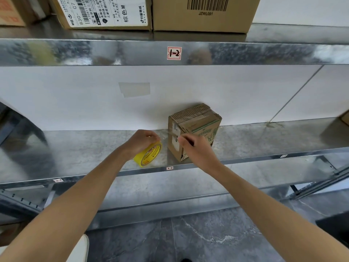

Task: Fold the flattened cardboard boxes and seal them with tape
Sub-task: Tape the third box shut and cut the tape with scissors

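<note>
A small brown cardboard box [196, 127] stands on the metal shelf [85, 148], its corrugated end facing up and white labels on its left side. My left hand [140, 141] grips a yellow tape roll [148, 155] just left of the box. A clear strip of tape [166, 133] stretches from the roll to the box's left face. My right hand [196, 150] is at the box's front left corner with fingers curled, and it pinches a thin dark object that I cannot identify.
An upper metal shelf [113, 52] labelled 1-2 carries large cardboard cartons [204, 16]. Another box edge [344, 118] shows at the far right. A white wall panel [75, 101] backs the shelf. Lower shelf rails and a grey stone floor [188, 239] lie below.
</note>
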